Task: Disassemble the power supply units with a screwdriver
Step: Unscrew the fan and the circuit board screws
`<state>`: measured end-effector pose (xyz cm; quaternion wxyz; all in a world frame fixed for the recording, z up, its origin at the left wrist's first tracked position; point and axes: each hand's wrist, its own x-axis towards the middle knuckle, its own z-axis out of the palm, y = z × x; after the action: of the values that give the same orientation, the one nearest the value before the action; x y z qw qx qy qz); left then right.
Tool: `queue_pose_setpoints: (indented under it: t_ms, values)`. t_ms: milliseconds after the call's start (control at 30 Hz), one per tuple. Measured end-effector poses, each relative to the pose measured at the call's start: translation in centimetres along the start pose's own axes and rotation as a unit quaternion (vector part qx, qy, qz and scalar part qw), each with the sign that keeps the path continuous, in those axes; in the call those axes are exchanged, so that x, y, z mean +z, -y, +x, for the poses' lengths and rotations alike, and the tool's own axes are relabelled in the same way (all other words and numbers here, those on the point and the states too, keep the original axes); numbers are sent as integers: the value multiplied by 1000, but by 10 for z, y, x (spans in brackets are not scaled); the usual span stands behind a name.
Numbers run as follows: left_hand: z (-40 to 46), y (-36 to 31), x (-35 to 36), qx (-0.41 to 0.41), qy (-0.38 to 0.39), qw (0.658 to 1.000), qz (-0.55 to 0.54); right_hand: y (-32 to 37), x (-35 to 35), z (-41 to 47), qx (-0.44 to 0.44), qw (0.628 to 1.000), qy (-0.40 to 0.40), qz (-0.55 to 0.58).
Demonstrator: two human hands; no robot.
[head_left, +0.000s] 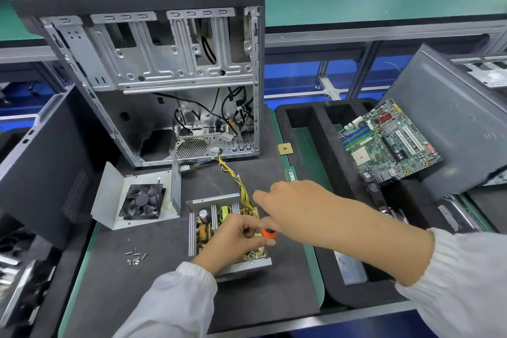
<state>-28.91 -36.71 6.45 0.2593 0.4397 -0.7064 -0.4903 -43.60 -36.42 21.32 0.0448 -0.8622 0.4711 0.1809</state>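
The left hand (236, 239) gripped a smooth orange screwdriver handle (269, 233) over the open grey metal power box (230, 230), while the right hand (288, 200), at its 1 o'clock, was loosely spread.

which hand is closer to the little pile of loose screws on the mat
Left. The left hand is over the open power supply, just right of the screws. The right hand is farther right, beyond the yellow wires.

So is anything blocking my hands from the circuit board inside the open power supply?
Nothing visible does. The cover with the fan lies off to the left, so the power supply is open on top. The left hand is already on the board with the screwdriver; the right hand is beside the yellow wires.
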Motion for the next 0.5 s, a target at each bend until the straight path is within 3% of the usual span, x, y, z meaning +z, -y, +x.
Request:
queue_pose_setpoints:
  t_ms: [133,233,500]
  values:
    - [0,2,-6,-9,11,1000,-8,-5,-4,-8,-38,998,16,57]
    - [-3,8,-14,-43,15,998,-35,-11,-9,-11,-29,996,13,86]
    - [-8,15,-21,-85,39,996,15,-28,-31,-16,-1,987,3,159]
